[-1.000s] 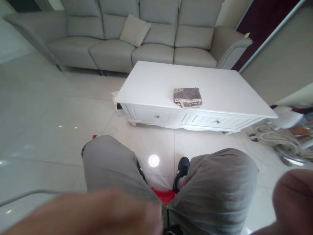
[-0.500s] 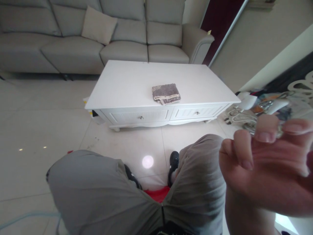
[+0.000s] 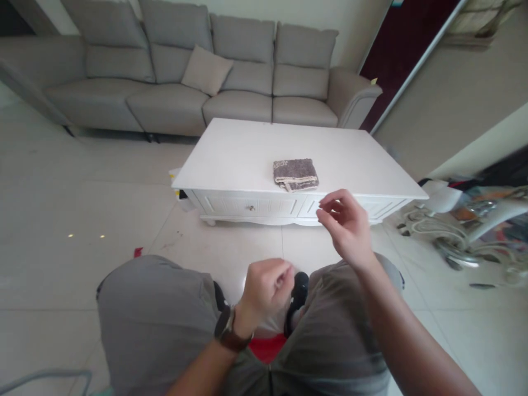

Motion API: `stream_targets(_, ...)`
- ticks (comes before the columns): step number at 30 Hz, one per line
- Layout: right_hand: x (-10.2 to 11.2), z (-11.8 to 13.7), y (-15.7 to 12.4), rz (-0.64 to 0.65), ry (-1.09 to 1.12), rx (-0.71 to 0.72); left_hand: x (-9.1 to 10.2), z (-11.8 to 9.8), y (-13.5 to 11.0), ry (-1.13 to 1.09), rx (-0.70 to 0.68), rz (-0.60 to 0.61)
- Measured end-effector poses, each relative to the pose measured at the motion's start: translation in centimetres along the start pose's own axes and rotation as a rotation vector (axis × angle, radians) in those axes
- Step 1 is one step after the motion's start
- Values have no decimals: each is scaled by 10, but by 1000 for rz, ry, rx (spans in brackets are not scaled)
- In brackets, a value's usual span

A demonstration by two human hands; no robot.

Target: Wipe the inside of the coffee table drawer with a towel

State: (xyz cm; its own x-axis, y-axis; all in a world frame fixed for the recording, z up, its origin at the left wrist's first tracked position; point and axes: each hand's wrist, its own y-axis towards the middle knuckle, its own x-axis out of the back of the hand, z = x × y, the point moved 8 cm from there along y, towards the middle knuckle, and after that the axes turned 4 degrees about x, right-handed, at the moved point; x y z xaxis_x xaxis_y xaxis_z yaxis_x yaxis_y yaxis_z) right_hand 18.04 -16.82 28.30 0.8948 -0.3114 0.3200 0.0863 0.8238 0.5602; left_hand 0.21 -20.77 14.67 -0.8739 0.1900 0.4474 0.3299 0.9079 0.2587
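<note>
In the head view, a folded grey-brown towel (image 3: pixel 296 175) lies near the front edge of the white bench (image 3: pixel 243 148). The right hand (image 3: pixel 346 224), released with curved fingers, is nearest it; the left hand (image 3: pixel 267 283), above a wristwatch (image 3: pixel 224 325), is loosely clenched.

Right hand (image 3: pixel 345 226): open air goes far and left to the folded towel (image 3: pixel 295 175).
Left hand (image 3: pixel 266 289): has a knee (image 3: pixel 144 286) on each side.
Coffee table (image 3: pixel 231 154): wide room left, right and far of the towel; its front blocks low down.
Sofa (image 3: pixel 243 107): stands in the way past the far edge.
</note>
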Motion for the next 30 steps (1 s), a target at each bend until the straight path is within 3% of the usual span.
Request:
stream_targets(4,-35,-84,44,199,-320,-66,-15,78,66,80,261,4)
stream_targets(7,-54,-142,63,258,-425,-155,-18,145,106,255,320,23)
stream_targets(10,-73,-169,71,317,-446,-78,-15,206,124,403,439,63)
stream_targets(13,-86,-178,73,372,-510,35,-11,245,137,512,540,71)
stream_targets(18,-100,-192,81,390,-519,-15,-16,276,166,622,578,158)
stream_targets(22,-109,-191,84,397,-480,-3,-18,284,177,644,565,186)
stream_targets(30,-100,-201,85,411,-538,-25,-24,279,147,693,545,184)
